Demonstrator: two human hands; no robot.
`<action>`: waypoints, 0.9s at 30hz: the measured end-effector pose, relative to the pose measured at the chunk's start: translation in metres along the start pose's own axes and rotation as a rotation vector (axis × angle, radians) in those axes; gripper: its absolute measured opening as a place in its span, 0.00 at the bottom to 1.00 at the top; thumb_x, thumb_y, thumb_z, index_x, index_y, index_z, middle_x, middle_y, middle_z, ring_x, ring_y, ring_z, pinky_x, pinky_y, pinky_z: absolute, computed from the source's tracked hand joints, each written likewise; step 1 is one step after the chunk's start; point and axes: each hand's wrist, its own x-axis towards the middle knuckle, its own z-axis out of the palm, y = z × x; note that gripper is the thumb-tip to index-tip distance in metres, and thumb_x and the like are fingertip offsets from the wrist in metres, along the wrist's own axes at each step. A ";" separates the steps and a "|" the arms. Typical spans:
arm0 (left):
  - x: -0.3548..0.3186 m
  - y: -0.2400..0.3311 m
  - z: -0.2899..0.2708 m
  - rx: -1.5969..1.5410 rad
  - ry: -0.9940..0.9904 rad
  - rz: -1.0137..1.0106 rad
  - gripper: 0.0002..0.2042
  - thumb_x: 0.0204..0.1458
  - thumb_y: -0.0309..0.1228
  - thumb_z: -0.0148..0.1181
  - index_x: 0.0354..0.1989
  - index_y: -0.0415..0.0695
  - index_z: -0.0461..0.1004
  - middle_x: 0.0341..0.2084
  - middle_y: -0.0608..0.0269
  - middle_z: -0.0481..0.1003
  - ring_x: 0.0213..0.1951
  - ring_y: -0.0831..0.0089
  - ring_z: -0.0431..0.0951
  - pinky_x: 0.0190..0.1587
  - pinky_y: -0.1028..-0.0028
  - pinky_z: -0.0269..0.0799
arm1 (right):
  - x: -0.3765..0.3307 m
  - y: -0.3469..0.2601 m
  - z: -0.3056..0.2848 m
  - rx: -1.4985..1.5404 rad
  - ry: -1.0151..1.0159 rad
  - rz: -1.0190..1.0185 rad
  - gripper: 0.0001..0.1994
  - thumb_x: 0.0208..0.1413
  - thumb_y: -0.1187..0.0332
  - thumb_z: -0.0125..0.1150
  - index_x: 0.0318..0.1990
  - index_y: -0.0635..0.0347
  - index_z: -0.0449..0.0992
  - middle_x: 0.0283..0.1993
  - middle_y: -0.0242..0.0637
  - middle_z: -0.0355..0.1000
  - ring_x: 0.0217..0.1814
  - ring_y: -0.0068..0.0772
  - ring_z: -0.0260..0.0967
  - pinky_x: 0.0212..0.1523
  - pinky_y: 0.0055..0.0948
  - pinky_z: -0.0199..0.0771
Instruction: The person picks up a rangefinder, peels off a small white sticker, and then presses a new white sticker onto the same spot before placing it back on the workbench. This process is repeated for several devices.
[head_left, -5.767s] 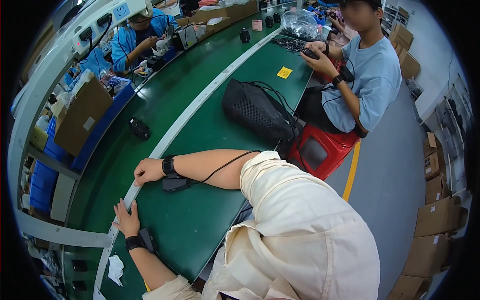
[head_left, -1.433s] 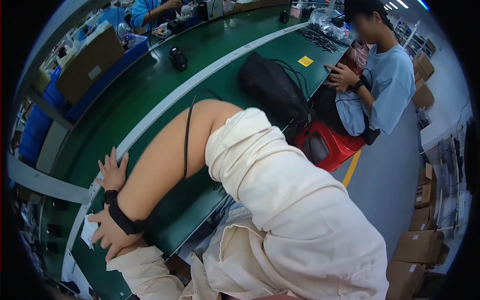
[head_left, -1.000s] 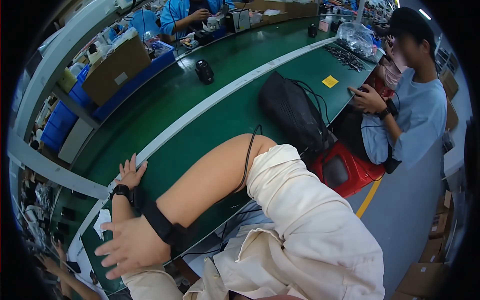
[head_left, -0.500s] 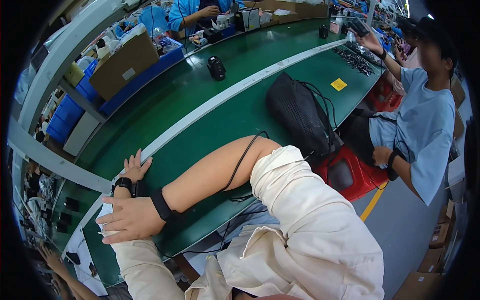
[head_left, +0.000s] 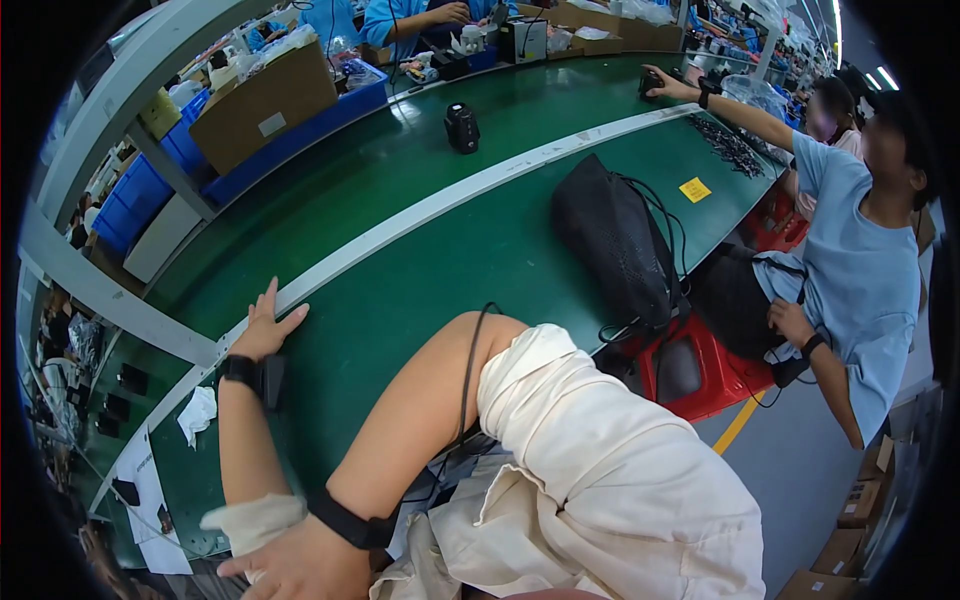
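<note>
My left hand (head_left: 262,328) lies with spread fingers beside the white rail of the green bench, holding nothing. Its wrist wears a black band with a dark boxy device (head_left: 271,380). My right hand (head_left: 310,572) is wrapped over the bunched cream sleeve (head_left: 258,518) near my left elbow; the lower edge of the picture cuts off part of its fingers. A black band (head_left: 350,520) circles my right wrist, and a black cable (head_left: 470,370) runs along that forearm. Crumpled white tissue (head_left: 197,414) rests on the bench beside my left forearm.
A black mesh bag (head_left: 615,240) with cables lies on the bench, near a yellow note (head_left: 695,190). Beyond the rail stands a black device (head_left: 462,128). At right, a seated co-worker (head_left: 850,230) reaches across the bench beside a red stool (head_left: 690,375). Cardboard boxes and blue bins line the far side.
My right hand has slid from near my left wrist toward the elbow, exposing the forearm and tissue. The co-worker's raised hand has come down onto a black device on the bench.
</note>
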 end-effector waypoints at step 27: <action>0.017 -0.018 -0.085 -1.825 0.342 -0.031 0.27 0.56 0.37 0.58 0.63 0.41 0.61 0.59 0.48 0.66 0.60 0.57 0.66 0.61 0.58 0.60 | -0.066 0.052 0.019 -0.236 -0.064 0.055 0.22 0.48 0.53 0.58 0.46 0.56 0.71 0.46 0.35 0.71 0.53 0.41 0.67 0.56 0.66 0.55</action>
